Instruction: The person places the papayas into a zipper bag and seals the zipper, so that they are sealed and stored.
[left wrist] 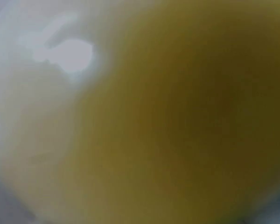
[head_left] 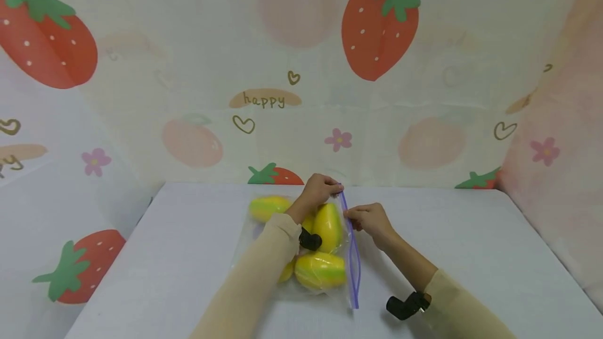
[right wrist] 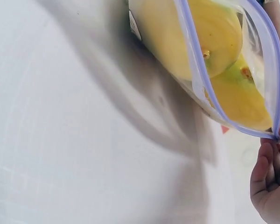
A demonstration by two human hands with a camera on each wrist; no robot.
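A clear zip bag (head_left: pixel 325 293) with a purple zip strip (head_left: pixel 355 297) lies on the table, its mouth facing right. Inside are several yellow-green fruits (head_left: pixel 327 226), mango- or papaya-like. My left hand (head_left: pixel 322 187) reaches across the bag and pinches the far end of the strip. Just nearer along it, my right hand (head_left: pixel 370 221) pinches the strip between thumb and fingers. In the right wrist view the bag's mouth gapes, showing fruit (right wrist: pixel 238 98), and narrows to a point at my right hand (right wrist: pixel 273 179). Blurred yellow fruit (left wrist: pixel 144 126) fills the left wrist view.
The white table (head_left: pixel 188 255) extends to both sides of the bag. A printed cloth (head_left: pixel 212 41) with strawberries and flowers hangs behind and at the sides. Black wrist cameras (head_left: pixel 409 305) sit at both wrists; the left one is over the bag.
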